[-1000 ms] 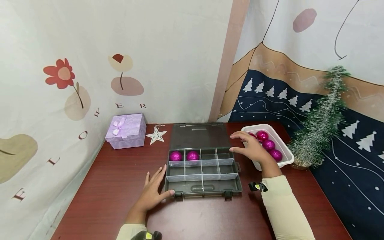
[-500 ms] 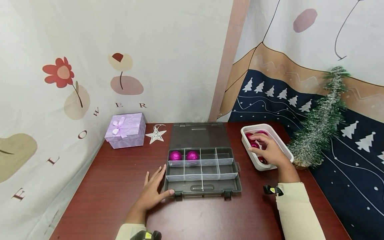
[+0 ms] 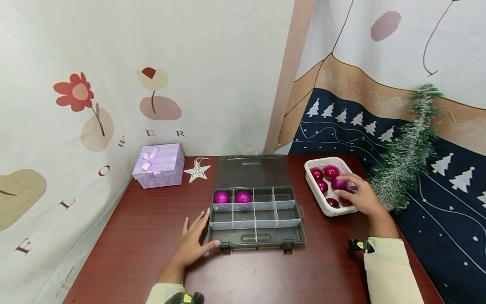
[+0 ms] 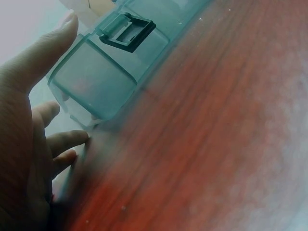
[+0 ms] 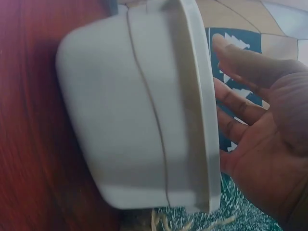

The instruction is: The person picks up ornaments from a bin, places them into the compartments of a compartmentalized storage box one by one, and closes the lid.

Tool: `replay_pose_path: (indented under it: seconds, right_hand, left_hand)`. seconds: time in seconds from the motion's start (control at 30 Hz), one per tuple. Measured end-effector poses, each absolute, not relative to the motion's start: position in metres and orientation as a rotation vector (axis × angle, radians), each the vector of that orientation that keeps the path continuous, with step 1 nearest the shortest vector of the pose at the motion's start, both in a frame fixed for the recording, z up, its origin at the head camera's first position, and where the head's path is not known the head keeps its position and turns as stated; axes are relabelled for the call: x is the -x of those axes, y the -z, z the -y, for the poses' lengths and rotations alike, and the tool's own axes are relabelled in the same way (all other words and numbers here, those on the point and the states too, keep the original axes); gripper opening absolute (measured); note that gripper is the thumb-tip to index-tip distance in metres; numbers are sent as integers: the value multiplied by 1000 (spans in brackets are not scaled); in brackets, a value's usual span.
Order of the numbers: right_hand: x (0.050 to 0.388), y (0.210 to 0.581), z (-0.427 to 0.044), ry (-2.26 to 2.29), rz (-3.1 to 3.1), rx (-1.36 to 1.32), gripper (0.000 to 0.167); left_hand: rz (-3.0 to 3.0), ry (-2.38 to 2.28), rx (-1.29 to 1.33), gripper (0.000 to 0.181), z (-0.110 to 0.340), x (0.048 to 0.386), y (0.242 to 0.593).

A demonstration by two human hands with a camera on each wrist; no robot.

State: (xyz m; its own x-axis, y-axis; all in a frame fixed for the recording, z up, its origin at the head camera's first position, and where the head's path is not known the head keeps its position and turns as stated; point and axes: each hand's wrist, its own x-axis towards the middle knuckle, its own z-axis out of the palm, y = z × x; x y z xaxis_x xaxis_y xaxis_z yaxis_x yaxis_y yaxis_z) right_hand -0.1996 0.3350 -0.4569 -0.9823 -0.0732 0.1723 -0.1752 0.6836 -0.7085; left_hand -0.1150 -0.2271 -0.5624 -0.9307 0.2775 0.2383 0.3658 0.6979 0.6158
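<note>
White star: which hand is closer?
Left: the left hand lies in front of the star, by the divided case; the right hand is farther right, at the white tub.

Right grip [image 3: 363, 196] farther right — at the tray's [image 3: 317, 197] glitter balls [image 3: 336, 185], shiny balls [image 3: 317, 173] now uncovered

Case [image 3: 252, 174] is smoky translucent grey, latches [image 3: 288, 246] black, dividers [image 3: 243, 225] pale milky grey. Case balls [image 3: 243, 196] — glittery magenta. Tub [image 5: 110, 110] white; tub balls [image 3: 317, 173] run magenta to deep red, some mirror-glossy. Tabletop [image 3: 125, 236] red-brown with darker wood grain. Gift box [image 3: 163, 179] mottled lilac, bow [image 3: 149, 159] lilac too. Star [image 3: 197, 171] white. Tree [image 3: 402, 160] green, frosted white. Sleeves [image 3: 391, 266] cream, wrist straps [image 3: 355, 245] black plus yellow. Left cloth [image 3: 228, 84] off-white: red flower [image 3: 79, 93], beige and dusty-pink blobs [image 3: 161, 109], brown letters [image 3: 150, 133]. Right cloth [image 3: 330, 139] — tan over navy, white trees [image 3: 357, 118] and dots [image 3: 476, 239].
</note>
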Motion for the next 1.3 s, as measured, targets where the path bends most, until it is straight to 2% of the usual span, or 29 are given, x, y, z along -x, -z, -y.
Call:
replay_pose_path:
  seconds: [0.43, 1.3]
  right_hand:
    - [200, 458, -348, -1146, 2858, -108, 43]
    - [202, 463, -345, -1013, 2947, -204, 48]
  left_hand:
    - [2791, 1069, 515, 109, 229, 118, 563]
    - [2802, 1076, 515, 108, 229, 117, 565]
